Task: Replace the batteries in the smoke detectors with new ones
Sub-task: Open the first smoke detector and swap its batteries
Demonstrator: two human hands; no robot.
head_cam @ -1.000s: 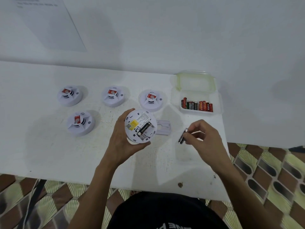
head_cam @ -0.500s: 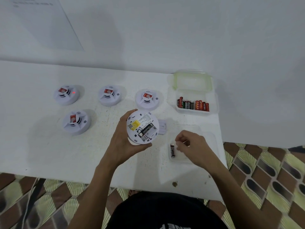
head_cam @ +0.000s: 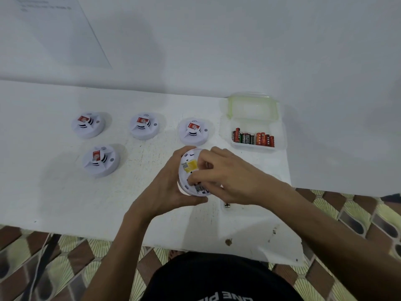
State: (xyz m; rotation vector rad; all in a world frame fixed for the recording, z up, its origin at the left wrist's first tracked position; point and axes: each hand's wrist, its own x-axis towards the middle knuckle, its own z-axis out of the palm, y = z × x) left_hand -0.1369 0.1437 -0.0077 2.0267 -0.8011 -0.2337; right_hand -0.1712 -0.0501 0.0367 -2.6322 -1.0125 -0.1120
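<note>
The left hand [head_cam: 165, 190] grips the upturned smoke detector [head_cam: 191, 168] by its rim over the surface [head_cam: 65, 192]. The fingers [head_cam: 202, 173] of the right hand [head_cam: 234, 179] curl into its battery bay [head_cam: 199, 188]; whether they pinch anything I cannot tell. The detector is probably light, stiff, smooth plastic, best held by the rim.

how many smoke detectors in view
5. On the table, a back row: left detector, middle detector, right detector; a fourth detector nearer, front left. The fifth detector is gripped by the left hand, partly covered by the right hand.
</note>
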